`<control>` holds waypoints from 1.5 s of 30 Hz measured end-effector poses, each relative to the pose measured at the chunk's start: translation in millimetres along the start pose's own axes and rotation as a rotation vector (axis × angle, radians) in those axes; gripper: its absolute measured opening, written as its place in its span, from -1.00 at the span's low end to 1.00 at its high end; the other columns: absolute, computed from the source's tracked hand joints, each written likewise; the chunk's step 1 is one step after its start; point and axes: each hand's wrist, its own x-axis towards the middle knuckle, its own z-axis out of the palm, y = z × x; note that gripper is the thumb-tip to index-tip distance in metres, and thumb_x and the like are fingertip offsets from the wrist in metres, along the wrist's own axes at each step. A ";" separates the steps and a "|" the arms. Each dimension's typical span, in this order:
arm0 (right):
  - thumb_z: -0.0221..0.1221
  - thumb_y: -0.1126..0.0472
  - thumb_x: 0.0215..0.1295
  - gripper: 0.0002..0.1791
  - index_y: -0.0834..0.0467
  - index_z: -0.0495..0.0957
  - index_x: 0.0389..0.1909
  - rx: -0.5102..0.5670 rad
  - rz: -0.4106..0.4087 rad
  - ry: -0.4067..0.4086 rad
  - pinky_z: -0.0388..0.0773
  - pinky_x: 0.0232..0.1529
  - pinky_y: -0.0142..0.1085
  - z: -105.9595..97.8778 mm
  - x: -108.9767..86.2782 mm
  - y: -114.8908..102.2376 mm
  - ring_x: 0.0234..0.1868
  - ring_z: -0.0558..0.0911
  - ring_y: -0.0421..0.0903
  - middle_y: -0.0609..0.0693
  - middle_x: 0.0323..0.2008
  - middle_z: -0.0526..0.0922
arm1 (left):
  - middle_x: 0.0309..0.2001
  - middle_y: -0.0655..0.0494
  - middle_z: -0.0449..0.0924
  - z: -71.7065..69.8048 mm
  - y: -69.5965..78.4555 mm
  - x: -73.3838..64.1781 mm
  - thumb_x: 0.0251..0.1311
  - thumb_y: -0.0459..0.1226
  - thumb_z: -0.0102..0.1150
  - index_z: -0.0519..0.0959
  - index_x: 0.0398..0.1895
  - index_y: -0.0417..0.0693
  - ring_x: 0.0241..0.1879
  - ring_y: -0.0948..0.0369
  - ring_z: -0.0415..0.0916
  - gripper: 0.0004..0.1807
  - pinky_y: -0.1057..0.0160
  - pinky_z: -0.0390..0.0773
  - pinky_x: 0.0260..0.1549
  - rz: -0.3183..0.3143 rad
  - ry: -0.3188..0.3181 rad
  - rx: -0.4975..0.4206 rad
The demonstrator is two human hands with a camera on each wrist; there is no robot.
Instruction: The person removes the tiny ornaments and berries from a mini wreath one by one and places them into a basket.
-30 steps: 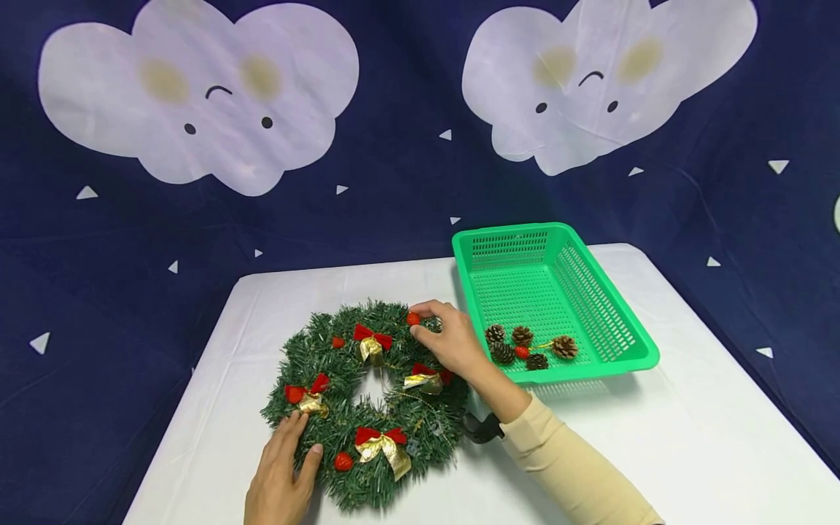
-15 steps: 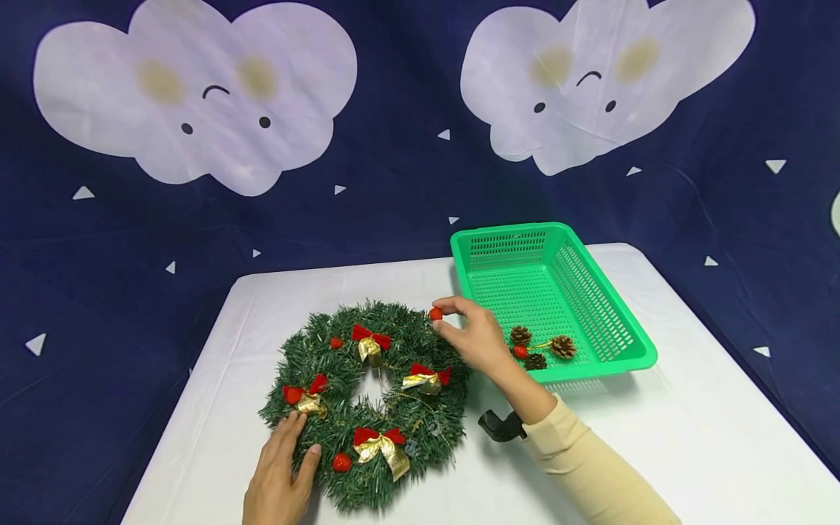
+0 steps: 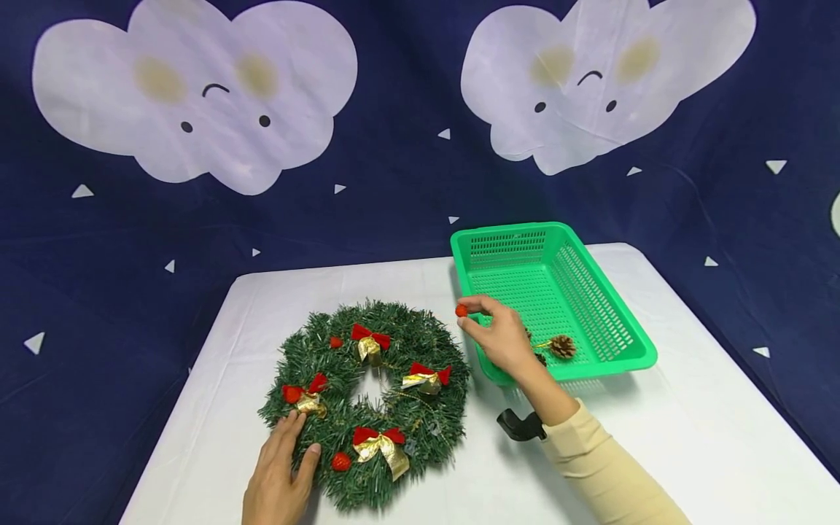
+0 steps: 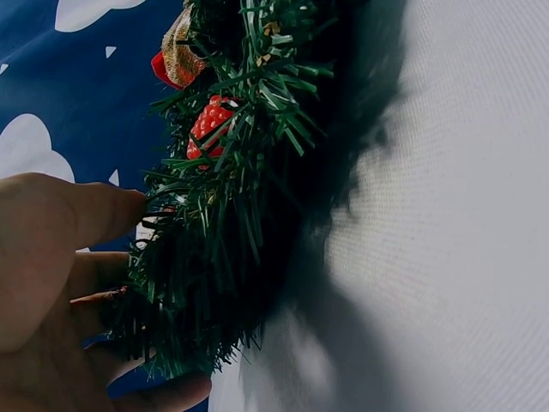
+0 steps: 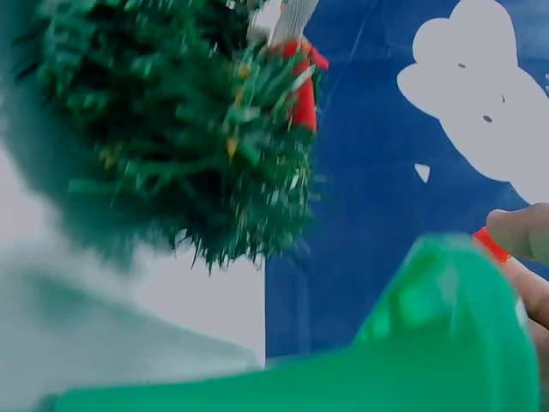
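A green tinsel wreath (image 3: 420, 430) with red-and-gold bows (image 3: 380, 446) lies on the table. Small red strawberry ornaments, one (image 3: 340, 461) near its front, sit among the tinsel. My left hand (image 3: 278, 467) rests on the wreath's lower left edge, its fingers fairly straight against the tinsel. Between thumb and fingertips, my right hand (image 3: 502, 335) pinches another strawberry ornament (image 3: 461, 310). It is over the left side of the green basket (image 3: 623, 332). The right wrist view shows that ornament (image 5: 491, 245) only partly, behind the basket's rim.
At the basket's near end lie pinecones, one (image 3: 562, 347) in plain sight and others mostly hidden behind my right hand. A white cloth (image 3: 695, 430) covers the table. Behind it hangs a dark blue backdrop (image 3: 394, 160) with clouds.
My right hand has lifted the strawberry ornament away from the wreath's upper right and carried it rightward to the basket. The left hand has stayed in place on the wreath.
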 end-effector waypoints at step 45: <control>0.19 0.18 0.27 -0.62 0.20 0.52 0.08 -0.127 0.091 -0.167 0.62 -0.14 -0.08 -57.5 15.6 70.5 -0.03 0.64 0.13 0.16 -0.07 0.67 | 0.39 -0.07 0.24 -0.1 2.9 1.1 0.32 -0.03 0.03 0.30 0.36 -0.06 0.38 -0.13 0.13 -0.40 -0.29 0.33 0.13 -0.034 -0.018 -0.001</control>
